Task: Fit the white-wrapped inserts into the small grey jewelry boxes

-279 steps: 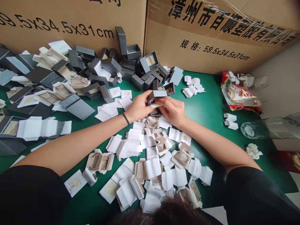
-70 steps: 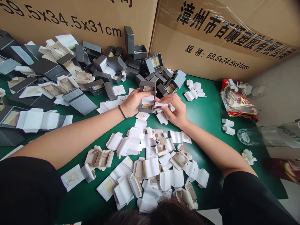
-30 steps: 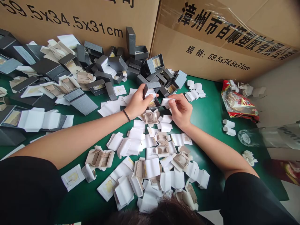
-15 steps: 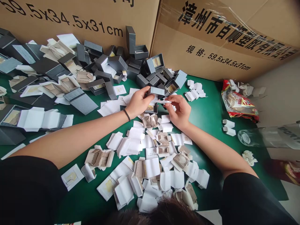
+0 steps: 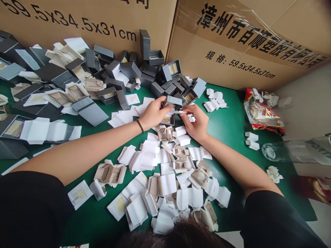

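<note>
Two bare hands at a small grey box (image 5: 172, 101) over a green table (image 5: 227, 127).
The left hand (image 5: 153, 115) grips the box, its lid raised; the right hand (image 5: 197, 122), just right of it, pinches a white card (image 5: 181, 112) that touches the box. Beyond the box, a heap of grey boxes (image 5: 134, 72) lies against cardboard cartons (image 5: 77, 20). Nearer than it, white paper inserts (image 5: 165, 184) lie scattered. Far to its right lies a red snack bag (image 5: 262, 115).

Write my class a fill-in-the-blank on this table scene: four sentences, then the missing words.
1. The left hand holds a small ____ box.
2. The right hand pinches a ____ slip.
3. The table is ____.
4. A black band circles the ____ wrist.
Missing words: grey; white; green; left.
</note>
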The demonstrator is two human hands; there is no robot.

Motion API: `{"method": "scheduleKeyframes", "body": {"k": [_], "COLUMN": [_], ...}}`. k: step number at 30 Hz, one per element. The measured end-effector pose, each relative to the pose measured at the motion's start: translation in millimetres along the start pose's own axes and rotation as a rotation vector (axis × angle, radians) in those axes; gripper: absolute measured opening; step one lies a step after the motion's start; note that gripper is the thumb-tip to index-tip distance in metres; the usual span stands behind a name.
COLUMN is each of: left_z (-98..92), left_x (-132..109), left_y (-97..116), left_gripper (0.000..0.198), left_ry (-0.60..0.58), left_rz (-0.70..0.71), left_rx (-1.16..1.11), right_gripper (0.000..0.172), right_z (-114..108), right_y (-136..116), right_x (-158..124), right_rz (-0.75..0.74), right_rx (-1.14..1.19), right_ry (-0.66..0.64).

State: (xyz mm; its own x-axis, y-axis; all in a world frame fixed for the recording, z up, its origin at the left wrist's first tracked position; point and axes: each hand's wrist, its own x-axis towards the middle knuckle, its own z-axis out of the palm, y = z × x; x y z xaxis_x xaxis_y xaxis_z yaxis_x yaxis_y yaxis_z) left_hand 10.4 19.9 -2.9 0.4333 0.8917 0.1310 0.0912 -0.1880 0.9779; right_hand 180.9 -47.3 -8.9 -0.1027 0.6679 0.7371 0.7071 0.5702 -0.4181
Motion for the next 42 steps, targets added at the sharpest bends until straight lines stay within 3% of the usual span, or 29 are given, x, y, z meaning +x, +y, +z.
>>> {"method": "scheduleKeyframes", "body": {"k": [28, 42], "left_z": [-1.0, -4.3], "left_x": [-0.4, -3.7], "left_y": [5.0, 6.3], "left_gripper": [0.013, 0.018], "left_ry": [-0.08, -0.222], "left_rz": [-0.033, -0.088], "left_rx": [-0.042, -0.14], "right_gripper": [0.004, 0.008], "right_z": [-1.3, -1.3], "right_y": [-1.6, -0.4], "right_x": [-1.0, 0.7], "right_rz": [-0.037, -0.103], "right_rx": [0.083, 0.032], "right_ry": [0.034, 0.094]}}
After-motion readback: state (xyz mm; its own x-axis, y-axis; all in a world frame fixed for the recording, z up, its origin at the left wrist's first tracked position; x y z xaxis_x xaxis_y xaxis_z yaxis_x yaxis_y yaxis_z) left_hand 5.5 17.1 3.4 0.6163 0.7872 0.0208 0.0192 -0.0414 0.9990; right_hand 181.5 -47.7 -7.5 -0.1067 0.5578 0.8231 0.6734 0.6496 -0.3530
